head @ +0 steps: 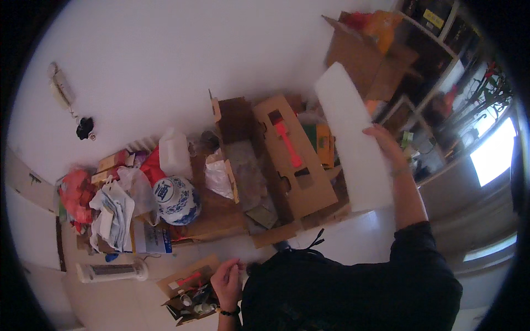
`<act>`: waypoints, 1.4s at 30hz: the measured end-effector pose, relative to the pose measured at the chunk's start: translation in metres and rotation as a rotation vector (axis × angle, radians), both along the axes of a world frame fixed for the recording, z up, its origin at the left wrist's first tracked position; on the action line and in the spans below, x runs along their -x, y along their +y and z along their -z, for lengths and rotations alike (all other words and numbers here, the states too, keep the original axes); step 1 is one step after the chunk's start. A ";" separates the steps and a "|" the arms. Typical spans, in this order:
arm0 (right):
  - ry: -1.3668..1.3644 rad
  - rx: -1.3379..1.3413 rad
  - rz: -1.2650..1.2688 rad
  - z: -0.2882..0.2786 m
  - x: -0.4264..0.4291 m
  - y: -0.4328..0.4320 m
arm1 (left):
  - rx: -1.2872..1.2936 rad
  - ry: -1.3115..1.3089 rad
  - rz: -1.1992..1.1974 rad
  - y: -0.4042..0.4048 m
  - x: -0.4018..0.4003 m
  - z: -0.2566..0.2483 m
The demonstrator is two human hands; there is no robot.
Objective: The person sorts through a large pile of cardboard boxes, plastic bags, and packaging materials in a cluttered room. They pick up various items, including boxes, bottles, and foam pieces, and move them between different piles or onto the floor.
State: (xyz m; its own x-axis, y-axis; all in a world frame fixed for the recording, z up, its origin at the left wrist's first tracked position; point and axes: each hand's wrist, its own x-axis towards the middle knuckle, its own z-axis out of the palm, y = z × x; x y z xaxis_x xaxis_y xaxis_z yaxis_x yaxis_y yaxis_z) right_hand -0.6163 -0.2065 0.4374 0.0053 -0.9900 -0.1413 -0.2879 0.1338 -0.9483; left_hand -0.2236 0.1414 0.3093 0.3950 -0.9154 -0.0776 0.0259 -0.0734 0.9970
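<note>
A long white foam slab [352, 136] is tilted in front of me at the right. My right hand [385, 140] grips its right edge, with the arm stretched forward. My left hand [228, 279] is curled near my body at the lower left, and I see nothing in it. Just left of that hand lies an open small cardboard box [188, 289] with bottles and other small items inside. Between the hands, on the low wooden table, sits an open long cardboard box [244, 165] with clear plastic in it. Its cardboard flap [296, 157], with a red plastic handle [288, 145], lies folded to the right.
A blue-and-white porcelain jar [177, 200], a white plastic jug [174, 151] and several bags crowd the wooden table [215, 219] at left. A white heater [112, 272] lies on the floor. Back right, a large carton [360, 58] stands by a shelf unit [439, 91].
</note>
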 end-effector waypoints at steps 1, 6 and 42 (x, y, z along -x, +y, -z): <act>-0.072 -0.032 -0.016 0.005 -0.010 -0.002 | -0.014 0.060 -0.019 -0.003 0.001 0.001; -0.062 -0.192 -0.022 0.030 -0.017 -0.064 | -0.004 0.021 -0.031 -0.019 0.008 0.005; 0.995 -0.350 -1.390 0.305 -0.316 -0.048 | -0.282 -0.505 0.031 -0.095 0.074 0.009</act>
State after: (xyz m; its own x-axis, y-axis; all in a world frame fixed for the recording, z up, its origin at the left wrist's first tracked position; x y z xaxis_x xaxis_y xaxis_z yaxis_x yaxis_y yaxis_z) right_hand -0.3007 -0.2546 0.1326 0.5370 -0.2489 -0.8060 -0.7612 -0.5547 -0.3359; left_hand -0.2971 0.0464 0.3004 0.4203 -0.8982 -0.1291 -0.4547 -0.3316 0.8266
